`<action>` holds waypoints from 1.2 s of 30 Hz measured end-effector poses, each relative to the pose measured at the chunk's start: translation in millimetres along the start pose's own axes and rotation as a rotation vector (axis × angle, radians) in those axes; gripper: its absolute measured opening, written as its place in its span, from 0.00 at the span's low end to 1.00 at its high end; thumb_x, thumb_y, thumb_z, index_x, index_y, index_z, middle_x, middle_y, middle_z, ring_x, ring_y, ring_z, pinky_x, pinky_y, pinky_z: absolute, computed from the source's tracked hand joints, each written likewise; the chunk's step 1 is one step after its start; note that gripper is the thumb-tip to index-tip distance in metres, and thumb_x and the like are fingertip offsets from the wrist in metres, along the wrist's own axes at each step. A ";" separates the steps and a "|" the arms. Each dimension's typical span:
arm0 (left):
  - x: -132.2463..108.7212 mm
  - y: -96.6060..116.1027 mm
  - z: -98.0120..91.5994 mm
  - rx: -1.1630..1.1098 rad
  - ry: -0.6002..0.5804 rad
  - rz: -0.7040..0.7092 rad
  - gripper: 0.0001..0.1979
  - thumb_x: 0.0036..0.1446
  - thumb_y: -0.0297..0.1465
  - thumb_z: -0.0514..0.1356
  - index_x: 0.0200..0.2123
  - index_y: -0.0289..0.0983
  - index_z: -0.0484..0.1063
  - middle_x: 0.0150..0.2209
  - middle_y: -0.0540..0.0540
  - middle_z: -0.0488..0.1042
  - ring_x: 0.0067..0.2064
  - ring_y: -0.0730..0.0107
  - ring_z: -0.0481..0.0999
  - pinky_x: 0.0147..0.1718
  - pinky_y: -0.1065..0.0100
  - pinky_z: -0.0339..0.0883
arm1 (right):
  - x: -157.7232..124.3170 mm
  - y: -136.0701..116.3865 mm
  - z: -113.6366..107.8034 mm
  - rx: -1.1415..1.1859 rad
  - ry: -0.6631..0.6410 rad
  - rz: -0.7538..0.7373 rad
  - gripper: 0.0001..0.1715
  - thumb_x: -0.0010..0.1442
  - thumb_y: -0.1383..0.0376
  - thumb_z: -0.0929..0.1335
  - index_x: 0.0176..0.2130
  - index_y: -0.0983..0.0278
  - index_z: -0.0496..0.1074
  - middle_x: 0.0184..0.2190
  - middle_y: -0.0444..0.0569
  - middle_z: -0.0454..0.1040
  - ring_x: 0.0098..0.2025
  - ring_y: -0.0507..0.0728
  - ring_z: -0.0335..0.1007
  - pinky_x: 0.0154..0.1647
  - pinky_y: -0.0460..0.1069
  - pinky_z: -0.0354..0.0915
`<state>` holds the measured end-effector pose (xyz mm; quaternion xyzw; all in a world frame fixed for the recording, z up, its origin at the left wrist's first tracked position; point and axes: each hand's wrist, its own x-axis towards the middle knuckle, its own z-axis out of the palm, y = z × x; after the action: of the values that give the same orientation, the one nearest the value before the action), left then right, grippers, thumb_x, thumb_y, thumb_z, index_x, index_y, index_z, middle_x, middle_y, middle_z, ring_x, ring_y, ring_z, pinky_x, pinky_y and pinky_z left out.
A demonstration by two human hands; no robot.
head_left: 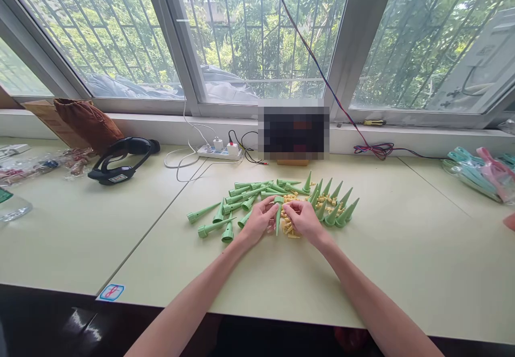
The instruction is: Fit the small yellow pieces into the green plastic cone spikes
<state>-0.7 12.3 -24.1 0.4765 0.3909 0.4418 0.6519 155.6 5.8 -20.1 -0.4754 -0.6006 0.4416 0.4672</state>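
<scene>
My left hand (pixel 256 222) is closed around a green plastic watering spike (pixel 278 222), its wide capped end up and its tip pointing down. Close beside it, my right hand (pixel 306 220) has its fingertips pinched together near the spike's upper part; whatever they hold is too small to make out. Small yellow plastic pieces (pixel 290 230) lie in a pile under and between my hands. Several loose green spikes (pixel 212 229) lie or stand to the left. On the right, several green spikes (pixel 346 213) stand tip up, with more yellow pieces among them.
Behind the work stand a power strip (pixel 220 151) with cables and a blurred dark screen (pixel 293 132). Black headphones (pixel 123 158) and a brown pouch (pixel 86 124) sit at left. Plastic-wrapped coloured items (pixel 478 169) lie at right. A bundled cable (pixel 374 150) rests near the window.
</scene>
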 end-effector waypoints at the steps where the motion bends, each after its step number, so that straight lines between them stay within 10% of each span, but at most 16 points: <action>1: 0.5 -0.6 -0.4 -0.005 -0.003 -0.004 0.36 0.50 0.45 0.67 0.58 0.35 0.64 0.22 0.57 0.60 0.18 0.82 0.57 0.13 0.76 0.54 | 0.4 0.9 -0.1 -0.029 0.005 -0.020 0.20 0.57 0.54 0.67 0.24 0.65 0.67 0.19 0.42 0.60 0.22 0.49 0.53 0.22 0.46 0.52; 19: -1.9 2.4 2.3 0.097 -0.015 0.020 0.33 0.53 0.46 0.65 0.58 0.37 0.65 0.24 0.55 0.60 0.20 0.82 0.53 0.14 0.76 0.50 | -3.2 -8.1 0.2 0.124 -0.033 0.188 0.22 0.54 0.51 0.68 0.20 0.62 0.60 0.14 0.37 0.49 0.15 0.46 0.42 0.14 0.45 0.42; 36: 2.1 3.7 1.0 0.018 -0.102 -0.030 0.28 0.54 0.45 0.64 0.54 0.36 0.67 0.23 0.53 0.66 0.17 0.81 0.58 0.14 0.76 0.45 | -4.2 -2.6 8.5 0.028 0.015 0.041 0.27 0.58 0.46 0.67 0.21 0.63 0.65 0.14 0.39 0.56 0.16 0.48 0.49 0.16 0.45 0.48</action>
<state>0.2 14.6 -20.4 0.4983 0.3681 0.4036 0.6733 147.3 0.5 -19.7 -0.4844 -0.5809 0.4560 0.4691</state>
